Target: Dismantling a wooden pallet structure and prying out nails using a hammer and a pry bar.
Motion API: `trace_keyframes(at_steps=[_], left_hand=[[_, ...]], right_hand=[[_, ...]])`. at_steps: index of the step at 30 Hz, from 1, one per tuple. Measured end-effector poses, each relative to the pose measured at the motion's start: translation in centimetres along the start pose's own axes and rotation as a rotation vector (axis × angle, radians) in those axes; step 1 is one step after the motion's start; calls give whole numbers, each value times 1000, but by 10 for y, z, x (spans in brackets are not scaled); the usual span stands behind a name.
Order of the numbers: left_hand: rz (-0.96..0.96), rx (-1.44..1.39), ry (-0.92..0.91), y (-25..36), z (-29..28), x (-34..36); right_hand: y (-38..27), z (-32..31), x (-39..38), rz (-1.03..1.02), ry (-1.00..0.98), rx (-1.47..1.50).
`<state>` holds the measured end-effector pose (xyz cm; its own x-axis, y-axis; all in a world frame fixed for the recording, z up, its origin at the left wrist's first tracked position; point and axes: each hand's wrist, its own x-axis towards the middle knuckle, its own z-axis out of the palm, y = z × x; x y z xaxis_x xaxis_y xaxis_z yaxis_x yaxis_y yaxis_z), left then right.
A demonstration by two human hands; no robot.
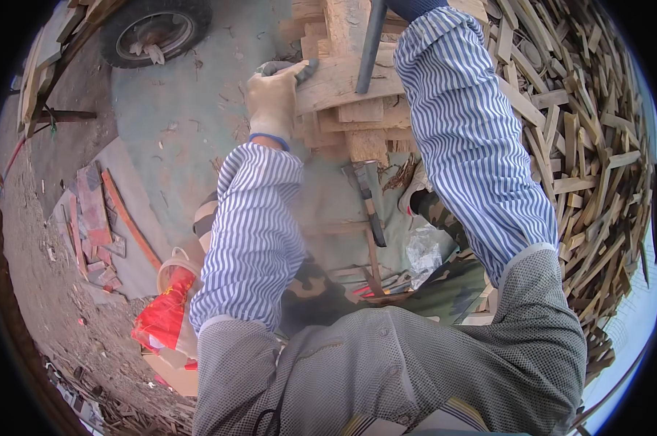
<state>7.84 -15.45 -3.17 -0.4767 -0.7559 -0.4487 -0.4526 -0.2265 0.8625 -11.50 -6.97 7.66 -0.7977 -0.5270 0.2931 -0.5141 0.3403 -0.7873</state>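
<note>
My left hand, in a pale glove with grey fingertips, closes on the left end of a wooden board. The board lies across a stack of rough wooden blocks. At the top edge is my right hand in a dark blue glove, its fingers mostly cut off by the picture's edge. A dark grey bar runs down from that hand, its lower end over the board. Striped blue-and-white sleeves cover both forearms.
A big heap of split wood strips rises on the right. A black-handled tool lies below the blocks, near a clear plastic bag. To the left are a red bag, scrap wood pieces and a wheel.
</note>
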Motion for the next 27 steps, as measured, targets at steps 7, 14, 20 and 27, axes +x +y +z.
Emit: trace_keyframes(at_steps=[7, 14, 20, 27], left_hand=[[155, 215, -121, 0, 30, 14], [81, 136, -140, -5, 28, 25], [98, -3, -111, -21, 21, 20], [99, 122, -115, -2, 27, 11]], right_hand=[[-34, -55, -98, -207, 81, 319], [-68, -13, -166, -570, -43, -363], [-72, 3, -151, -544, -75, -349], [34, -150, -143, 178, 508, 644]])
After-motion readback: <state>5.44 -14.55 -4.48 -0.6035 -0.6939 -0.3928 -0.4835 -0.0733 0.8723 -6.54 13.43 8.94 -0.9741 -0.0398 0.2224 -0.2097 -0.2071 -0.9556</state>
